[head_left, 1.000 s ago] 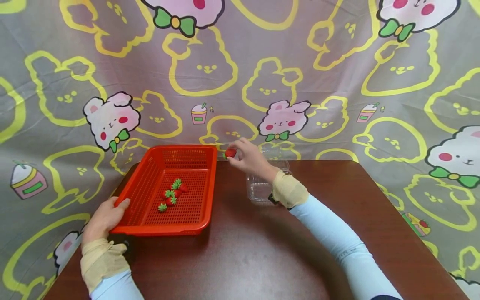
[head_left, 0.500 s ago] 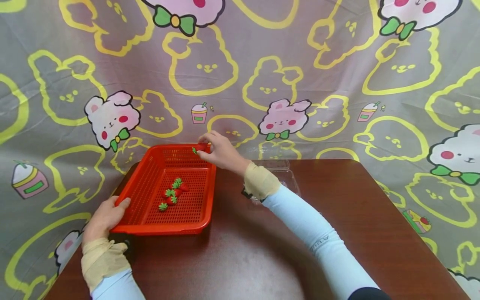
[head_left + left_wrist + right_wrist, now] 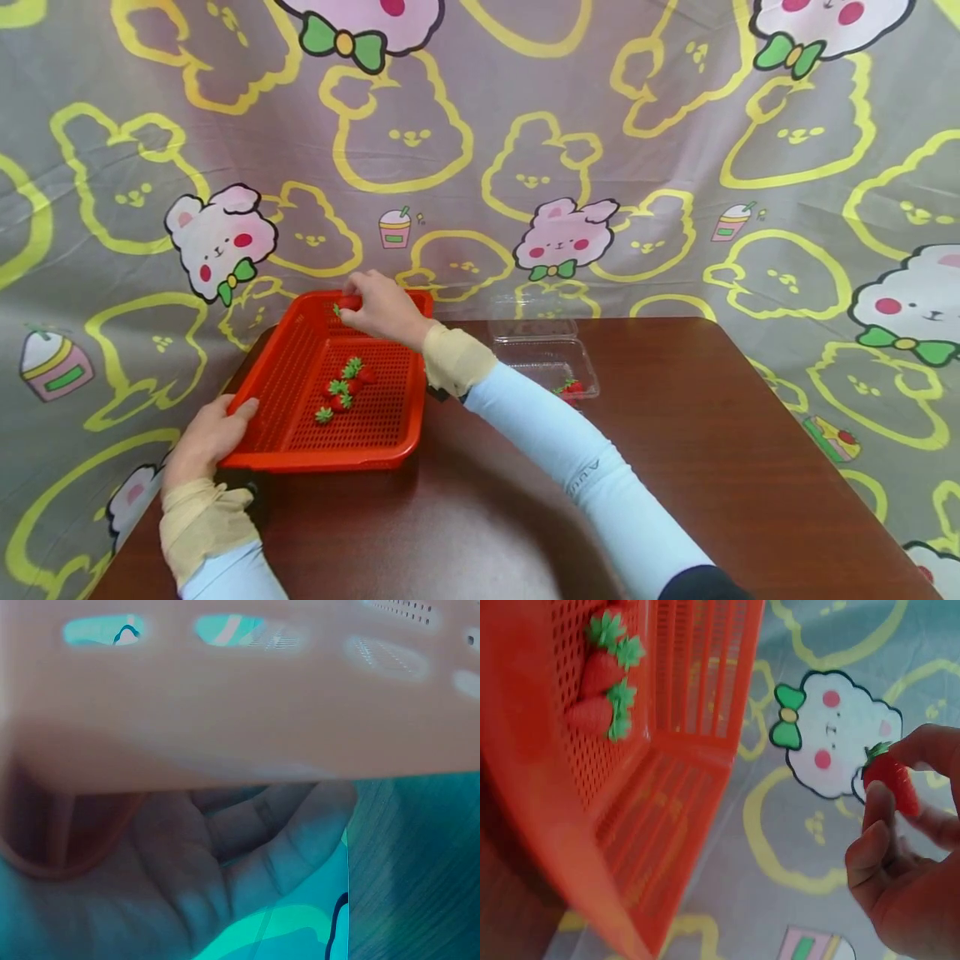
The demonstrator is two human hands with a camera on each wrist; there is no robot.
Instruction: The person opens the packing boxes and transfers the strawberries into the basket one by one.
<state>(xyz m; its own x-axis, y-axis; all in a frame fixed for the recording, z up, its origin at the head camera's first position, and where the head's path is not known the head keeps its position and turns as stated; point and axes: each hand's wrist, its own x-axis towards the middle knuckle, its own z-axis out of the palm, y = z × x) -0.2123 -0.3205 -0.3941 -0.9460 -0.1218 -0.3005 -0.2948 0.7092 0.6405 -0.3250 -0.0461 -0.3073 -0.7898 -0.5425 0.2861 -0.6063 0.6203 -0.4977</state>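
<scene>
A red slotted plastic basket stands tilted at the left of the table, with several strawberries with green leaves on its floor. My left hand grips its near left rim, thumb over the edge; in the left wrist view the fingers lie under the basket. Over the back part of the basket, my right hand pinches one strawberry between thumb and fingers, apart from the basket wall. A clear hinged plastic box, lid raised, holds at least one strawberry; my right forearm hides part of it.
The brown table carries the basket and the box. A grey patterned cloth hangs right behind the table and around its sides.
My right hand has moved left, from beside the clear box to over the basket, carrying the strawberry. The box has come into fuller view. My left hand and the basket stay put.
</scene>
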